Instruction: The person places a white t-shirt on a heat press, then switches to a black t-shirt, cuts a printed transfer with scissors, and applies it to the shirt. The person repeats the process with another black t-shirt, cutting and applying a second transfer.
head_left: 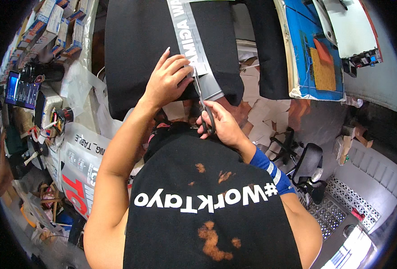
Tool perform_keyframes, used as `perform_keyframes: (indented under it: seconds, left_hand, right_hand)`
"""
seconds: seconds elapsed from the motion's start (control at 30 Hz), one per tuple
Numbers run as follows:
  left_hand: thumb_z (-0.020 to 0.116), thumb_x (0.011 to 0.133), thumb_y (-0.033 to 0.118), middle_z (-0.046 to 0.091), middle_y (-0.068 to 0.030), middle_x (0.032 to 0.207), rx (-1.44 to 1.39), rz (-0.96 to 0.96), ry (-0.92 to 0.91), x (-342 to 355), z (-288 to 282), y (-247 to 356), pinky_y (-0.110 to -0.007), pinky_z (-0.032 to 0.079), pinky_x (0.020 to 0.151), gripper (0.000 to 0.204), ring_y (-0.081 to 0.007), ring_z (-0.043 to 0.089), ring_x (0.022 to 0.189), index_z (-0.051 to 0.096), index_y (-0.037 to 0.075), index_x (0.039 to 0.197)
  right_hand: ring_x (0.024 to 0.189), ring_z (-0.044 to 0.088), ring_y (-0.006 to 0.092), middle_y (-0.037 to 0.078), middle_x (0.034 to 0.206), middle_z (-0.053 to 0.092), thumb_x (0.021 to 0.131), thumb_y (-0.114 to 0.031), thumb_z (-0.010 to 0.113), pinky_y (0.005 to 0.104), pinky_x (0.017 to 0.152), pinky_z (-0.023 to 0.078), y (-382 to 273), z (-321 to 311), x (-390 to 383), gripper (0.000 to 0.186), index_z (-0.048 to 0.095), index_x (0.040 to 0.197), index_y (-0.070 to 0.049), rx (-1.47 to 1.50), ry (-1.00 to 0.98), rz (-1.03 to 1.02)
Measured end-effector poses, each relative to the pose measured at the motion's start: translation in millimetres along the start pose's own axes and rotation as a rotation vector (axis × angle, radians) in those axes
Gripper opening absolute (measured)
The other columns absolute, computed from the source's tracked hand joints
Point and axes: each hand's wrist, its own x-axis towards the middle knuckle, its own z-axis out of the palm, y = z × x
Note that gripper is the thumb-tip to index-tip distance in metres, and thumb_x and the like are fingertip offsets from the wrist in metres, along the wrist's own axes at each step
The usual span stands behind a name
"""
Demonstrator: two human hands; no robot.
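A long grey film strip [186, 42] with white lettering runs down over a black cloth-like surface [135, 54]. My left hand [169, 78] is at the strip's left edge, with its thumb and forefinger closed on it and its little finger raised. In my right hand [221, 122] is a pair of scissors [199, 94] with dark handles, the fingers through and around the loops. Its blades point away from me and lie at the strip, close to my left fingertips. Below the blades, the strip's plain grey end [212, 92] reaches past the lettering.
Small boxes [46, 31] are stacked at the far left, above a lit screen [22, 89]. A printed plastic bag [79, 168] hangs beside my left arm. To the right is a blue-topped surface [303, 49] with an orange piece on it. A black chair [308, 168] stands at lower right.
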Motion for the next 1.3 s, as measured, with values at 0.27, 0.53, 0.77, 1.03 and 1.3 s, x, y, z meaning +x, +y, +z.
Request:
perform_keyframes:
  seconds: [0.27,0.53,0.77,1.03,1.3]
  left_hand:
    - [0.074,0.084,0.001,0.074,-0.0098,0.109,0.011,-0.059,0.133,-7.6,9.8,0.5,-0.050,0.049,0.109,0.014,-0.0297,0.067,0.117,0.071,0.004,0.098]
    - [0.073,0.082,0.003,0.073,-0.0092,0.110,0.015,-0.052,0.137,-10.9,14.1,6.5,-0.052,0.047,0.110,0.016,-0.0339,0.066,0.119,0.070,0.005,0.097]
    - [0.074,0.086,0.003,0.075,-0.0101,0.110,0.022,-0.077,0.118,-9.3,9.9,9.4,-0.052,0.048,0.110,0.011,-0.0331,0.066,0.121,0.071,0.005,0.096]
    - [0.070,0.083,0.001,0.073,-0.0091,0.111,0.155,0.000,0.127,-0.7,18.6,22.7,-0.051,0.048,0.109,0.019,-0.0317,0.067,0.117,0.070,0.005,0.102]
    - [0.068,0.083,-0.003,0.074,-0.0129,0.108,-0.054,-0.044,0.166,-7.1,12.6,26.0,-0.047,0.054,0.102,0.019,-0.0307,0.071,0.110,0.071,0.001,0.101]
  right_hand:
    - [0.073,0.064,0.0123,0.006,0.094,0.062,0.102,-0.024,0.065,0.0284,0.058,0.058,2.6,-12.4,9.3,0.053,0.044,0.146,-0.005,0.025,0.072,-0.050]
    - [0.071,0.063,0.0101,0.004,0.091,0.062,0.101,-0.025,0.066,0.0254,0.055,0.055,1.9,-6.1,17.3,0.051,0.048,0.144,-0.003,-0.030,0.103,-0.101]
    - [0.068,0.062,0.0090,0.002,0.088,0.063,0.101,-0.023,0.066,0.0245,0.052,0.052,6.2,-9.6,18.4,0.050,0.049,0.143,-0.004,-0.048,0.107,-0.098]
    - [0.065,0.062,0.0092,0.001,0.087,0.064,0.103,-0.006,0.055,0.0248,0.048,0.050,8.2,-7.0,13.2,0.041,0.049,0.143,-0.004,-0.037,0.133,-0.043]
    - [0.065,0.061,0.0107,0.003,0.084,0.061,0.104,-0.021,0.062,0.0246,0.048,0.049,-11.9,4.4,27.7,0.046,0.048,0.144,-0.004,-0.127,0.148,-0.060]
